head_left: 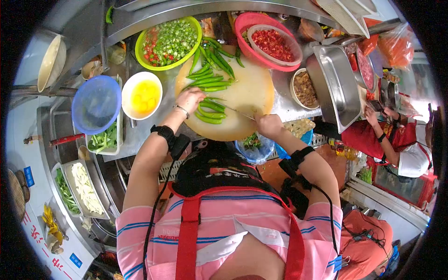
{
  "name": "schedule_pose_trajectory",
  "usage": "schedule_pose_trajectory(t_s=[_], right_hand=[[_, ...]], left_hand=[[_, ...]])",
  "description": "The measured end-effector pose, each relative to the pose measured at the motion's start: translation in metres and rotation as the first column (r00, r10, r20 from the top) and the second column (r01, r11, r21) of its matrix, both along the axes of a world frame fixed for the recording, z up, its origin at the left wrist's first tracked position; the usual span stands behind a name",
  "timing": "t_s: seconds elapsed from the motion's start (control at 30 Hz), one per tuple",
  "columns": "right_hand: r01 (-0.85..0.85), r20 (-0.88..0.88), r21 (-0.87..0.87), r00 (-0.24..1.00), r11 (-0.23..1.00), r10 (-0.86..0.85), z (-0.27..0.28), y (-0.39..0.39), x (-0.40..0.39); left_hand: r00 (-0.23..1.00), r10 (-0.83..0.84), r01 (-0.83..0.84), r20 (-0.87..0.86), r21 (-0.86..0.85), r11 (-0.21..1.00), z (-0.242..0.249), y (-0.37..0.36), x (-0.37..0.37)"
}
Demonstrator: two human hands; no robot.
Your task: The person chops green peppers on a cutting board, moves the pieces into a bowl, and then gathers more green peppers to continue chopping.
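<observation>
A round cutting board lies on the steel counter in front of me. My right hand is closed around the handle of a kitchen knife, whose blade points left across the board among the peppers. My left hand has its fingers curled over the stem ends of several long green peppers, close to the knife tip. More whole green peppers lie in a row just beyond that hand, and a further heap rests at the board's far edge.
Beyond the board stand a yellow-green basket of chopped peppers and a pink basin with chopped red pepper. A bowl of eggs and a blue basin are leftward; a steel pan is rightward. Other people are at right.
</observation>
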State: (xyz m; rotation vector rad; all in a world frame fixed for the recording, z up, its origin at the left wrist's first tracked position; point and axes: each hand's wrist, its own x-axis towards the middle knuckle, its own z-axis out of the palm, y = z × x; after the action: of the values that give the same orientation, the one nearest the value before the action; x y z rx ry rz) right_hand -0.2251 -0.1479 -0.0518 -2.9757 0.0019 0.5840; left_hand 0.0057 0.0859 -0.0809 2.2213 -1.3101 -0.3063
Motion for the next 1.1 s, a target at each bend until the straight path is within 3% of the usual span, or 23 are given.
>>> schedule_pose_trajectory(t_s=[0.07, 0.13, 0.2, 0.27, 0.33, 0.43, 0.5, 0.63, 0.83, 0.97, 1.1], right_hand=[[0.026, 0.015, 0.047, 1.0, 0.999, -0.027, 0.023, -0.007, -0.011], [0.074, 0.134, -0.031, 0.989, 0.997, -0.069, 0.045, -0.013, -0.019], [0.111, 0.072, 0.012, 0.991, 0.994, -0.111, 0.059, -0.015, -0.021], [0.147, 0.137, -0.021, 0.98, 0.989, -0.142, 0.061, -0.02, -0.013], [0.142, 0.151, 0.002, 0.978, 0.99, -0.14, 0.079, -0.016, 0.004], [0.072, 0.113, -0.045, 0.991, 0.996, -0.067, 0.093, -0.014, 0.026], [0.024, 0.08, -0.05, 0.997, 0.998, -0.02, 0.101, -0.013, 0.035], [-0.063, -0.065, -0.077, 0.996, 0.995, 0.058, 0.115, -0.004, 0.056], [-0.056, -0.233, -0.096, 0.972, 0.994, 0.032, 0.118, -0.001, 0.074], [-0.063, -0.239, -0.019, 0.969, 0.998, 0.057, 0.101, -0.003, 0.075], [0.06, -0.206, -0.002, 0.977, 0.998, -0.059, 0.073, -0.003, 0.045]], left_hand=[[1.0, -0.005, 0.004, 0.023, 0.05, 0.999, 0.005, 0.005, 0.002], [0.999, -0.035, 0.036, -0.019, 0.089, 0.995, 0.008, 0.011, 0.006], [0.996, -0.023, 0.026, -0.081, 0.036, 0.999, 0.004, 0.008, 0.006], [0.982, 0.147, -0.139, 0.117, -0.078, 0.987, 0.012, -0.008, 0.0], [0.966, 0.164, -0.156, 0.202, -0.056, 0.986, 0.009, -0.015, 0.0], [0.97, 0.116, -0.117, 0.212, -0.01, 0.993, 0.007, -0.014, 0.005], [0.984, -0.014, 0.021, 0.176, -0.038, 0.999, 0.004, -0.007, 0.009], [0.988, -0.044, 0.057, 0.145, -0.085, 0.995, -0.006, -0.003, 0.015], [0.985, -0.079, 0.089, 0.156, -0.057, 0.994, -0.001, -0.007, 0.016], [0.979, -0.103, 0.111, 0.178, -0.037, 0.993, -0.004, -0.009, 0.018], [0.974, -0.094, 0.102, 0.206, -0.028, 0.994, 0.001, -0.009, 0.014]])
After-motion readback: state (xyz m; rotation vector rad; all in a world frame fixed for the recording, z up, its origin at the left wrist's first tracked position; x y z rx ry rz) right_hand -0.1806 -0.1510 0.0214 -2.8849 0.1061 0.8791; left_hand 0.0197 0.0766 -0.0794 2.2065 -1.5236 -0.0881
